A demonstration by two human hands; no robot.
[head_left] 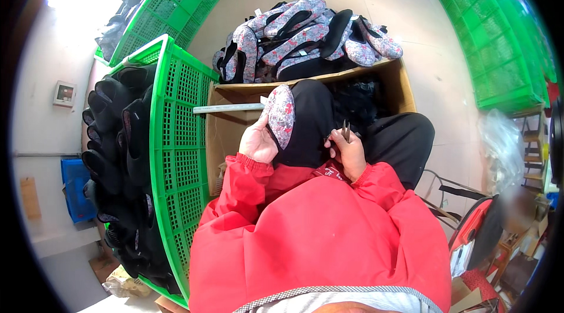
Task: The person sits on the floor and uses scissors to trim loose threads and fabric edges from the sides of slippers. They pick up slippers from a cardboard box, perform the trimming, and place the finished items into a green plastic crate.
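Note:
My left hand (258,144) is closed on the edge of a floral slipper (281,116), its thumb on the near side. The slipper is pale with grey and red flowers, has a small white tag at its far end, and lies against my left thigh. My right hand (350,152) is closed around small thread snips (345,130), whose pointed blades stick up past the fingers over my lap. Beyond my knees lies a heap of matching floral slippers (311,37) with black insides.
A cardboard box (402,87) with dark stuff inside stands between my knees and the heap. To the left, a green crate (176,137) holds many black slippers (117,154). A pale grey rod (226,108) spans the box's left side. More green crates (493,43) stand right.

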